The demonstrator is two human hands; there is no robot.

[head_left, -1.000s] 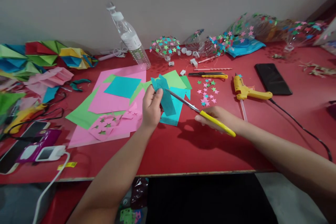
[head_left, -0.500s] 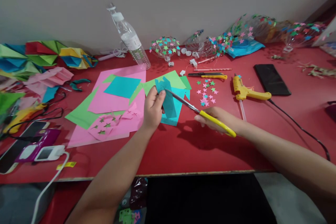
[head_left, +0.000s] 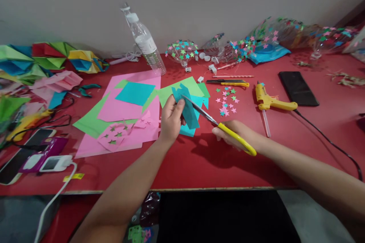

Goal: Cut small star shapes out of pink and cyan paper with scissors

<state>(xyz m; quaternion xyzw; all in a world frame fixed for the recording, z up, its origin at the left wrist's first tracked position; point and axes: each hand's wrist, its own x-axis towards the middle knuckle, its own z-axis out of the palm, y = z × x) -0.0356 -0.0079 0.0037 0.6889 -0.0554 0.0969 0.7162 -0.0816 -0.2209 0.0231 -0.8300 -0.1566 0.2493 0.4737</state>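
My left hand (head_left: 172,118) pinches a strip of blue paper (head_left: 190,113) between thumb and fingers, above the red table. Yellow-handled scissors (head_left: 236,136) are gripped in my right hand (head_left: 232,131), their blades pointing left and meeting the strip near my left thumb. Whether the blades are fully closed I cannot make out. Under the strip lie another blue sheet (head_left: 188,131) and a light green sheet (head_left: 194,84). Small paper stars (head_left: 227,102) in pink, green and blue are scattered to the right of the strip.
Pink sheets (head_left: 116,109) spread at the left, with a blue piece (head_left: 136,93) on top. A yellow glue gun (head_left: 265,98), a black phone (head_left: 298,88) and a box cutter (head_left: 232,83) lie at the right. A plastic bottle (head_left: 146,45) stands by the wall.
The blue strip has tilted, its lower end swinging to the right. The scissors are still at the paper. The whole view has shifted slightly.
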